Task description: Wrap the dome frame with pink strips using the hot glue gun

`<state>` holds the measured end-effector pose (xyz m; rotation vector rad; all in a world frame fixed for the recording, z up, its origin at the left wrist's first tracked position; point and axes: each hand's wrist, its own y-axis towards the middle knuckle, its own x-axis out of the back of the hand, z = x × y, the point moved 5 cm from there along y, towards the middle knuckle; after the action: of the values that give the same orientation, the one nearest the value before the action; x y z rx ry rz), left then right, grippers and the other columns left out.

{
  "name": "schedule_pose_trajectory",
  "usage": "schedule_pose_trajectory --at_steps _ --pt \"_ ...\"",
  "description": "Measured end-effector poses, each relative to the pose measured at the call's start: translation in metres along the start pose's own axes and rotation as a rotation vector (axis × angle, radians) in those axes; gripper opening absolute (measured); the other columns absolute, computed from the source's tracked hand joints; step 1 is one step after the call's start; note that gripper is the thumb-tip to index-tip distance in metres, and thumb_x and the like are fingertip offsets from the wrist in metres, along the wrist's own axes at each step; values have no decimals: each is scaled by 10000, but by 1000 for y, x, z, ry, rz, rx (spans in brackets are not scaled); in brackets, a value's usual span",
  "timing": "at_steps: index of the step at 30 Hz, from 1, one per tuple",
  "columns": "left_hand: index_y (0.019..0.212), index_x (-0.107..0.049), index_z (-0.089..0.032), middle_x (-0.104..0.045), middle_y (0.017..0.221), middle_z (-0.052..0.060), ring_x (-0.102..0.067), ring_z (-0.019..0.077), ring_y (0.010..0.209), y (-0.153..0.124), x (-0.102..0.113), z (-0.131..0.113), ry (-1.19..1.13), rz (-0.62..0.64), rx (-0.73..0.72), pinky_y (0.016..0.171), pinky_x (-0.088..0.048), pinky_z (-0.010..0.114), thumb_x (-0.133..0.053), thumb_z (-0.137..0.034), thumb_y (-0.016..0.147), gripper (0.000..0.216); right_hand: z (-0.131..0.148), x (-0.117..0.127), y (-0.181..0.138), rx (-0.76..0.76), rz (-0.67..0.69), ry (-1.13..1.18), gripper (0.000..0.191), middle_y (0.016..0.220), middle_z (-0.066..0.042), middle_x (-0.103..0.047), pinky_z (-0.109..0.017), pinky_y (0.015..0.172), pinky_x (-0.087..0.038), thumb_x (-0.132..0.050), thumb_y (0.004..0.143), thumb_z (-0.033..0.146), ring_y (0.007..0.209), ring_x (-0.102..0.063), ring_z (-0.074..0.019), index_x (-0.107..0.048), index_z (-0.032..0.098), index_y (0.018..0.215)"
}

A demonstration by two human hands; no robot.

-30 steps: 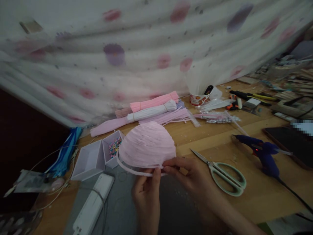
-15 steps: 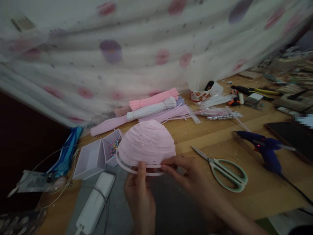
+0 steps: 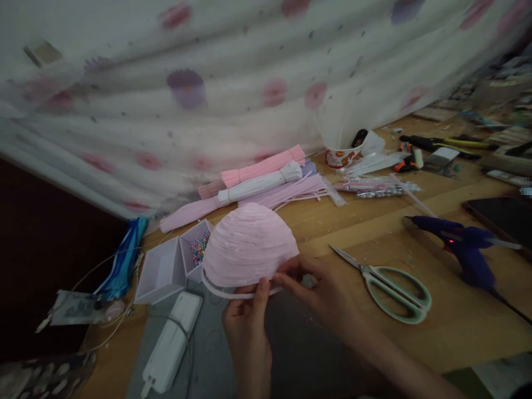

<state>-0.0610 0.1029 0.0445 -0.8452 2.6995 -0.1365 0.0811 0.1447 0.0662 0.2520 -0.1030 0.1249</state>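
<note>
A pale pink dome (image 3: 251, 244), built of layered thin strips, is held between my two hands above a grey mat. Along its lower edge runs a loose pink strip (image 3: 222, 291), which bows away from the dome at the left. My left hand (image 3: 249, 321) grips the bottom rim, its thumb in front and its fingers curled beneath. At the right end of the rim, my right hand (image 3: 310, 285) pinches the strip against the dome with thumb and forefinger. The fingertips partly hide the strip there.
Green-handled scissors (image 3: 397, 293) and a blue glue gun (image 3: 461, 244) with a red light lie to the right. White boxes (image 3: 162, 271), one with beads, and a power strip (image 3: 173, 338) are at left. Bundled pipe cleaners (image 3: 261, 185) lie behind, near a paper cup (image 3: 343, 157).
My left hand has slid rightward along the rim, closer to the right hand. The loose strip's gap below the dome has narrowed at the right. The whole view has shifted slightly.
</note>
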Motion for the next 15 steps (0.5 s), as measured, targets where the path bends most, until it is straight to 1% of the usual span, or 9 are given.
schedule_pose_trajectory --at_steps 2,6,10,13,15 --pt "656 -767 -186 -786 696 28 -730 165 680 0 -3 -1 -42 -4 5 699 -574 249 -909 -347 597 222 2 1 -1 42 -30 -13 62 740 7 -735 -248 655 -504 -692 869 249 675 -661 -146 -723 215 826" --pt "650 -764 -189 -784 681 28 -738 160 655 1 -8 2 -127 22 102 661 -576 229 -910 -330 588 212 3 3 -3 102 -86 -58 54 800 -1 -737 -263 704 -510 -672 878 203 735 -671 -157 -719 223 861" --pt "713 -773 -206 -794 741 28 -750 180 692 1 -8 -1 -142 10 106 677 -598 255 -895 -267 596 180 2 0 -3 87 -71 -72 58 782 -4 -733 -263 693 -516 -673 872 196 718 -666 -160 -723 222 861" --pt "785 -782 -210 -801 790 22 -750 164 717 0 -8 -2 -176 -10 123 688 -595 233 -892 -246 601 218 4 0 -3 91 -74 -69 72 762 -6 -731 -258 666 -511 -667 857 182 702 -665 -159 -725 218 833" --pt "781 -775 -194 -797 782 30 -749 165 716 0 -9 -2 -179 -17 129 677 -592 230 -895 -241 601 221 4 0 -2 93 -83 -71 77 751 -9 -730 -257 651 -507 -664 852 180 686 -660 -158 -723 214 818"
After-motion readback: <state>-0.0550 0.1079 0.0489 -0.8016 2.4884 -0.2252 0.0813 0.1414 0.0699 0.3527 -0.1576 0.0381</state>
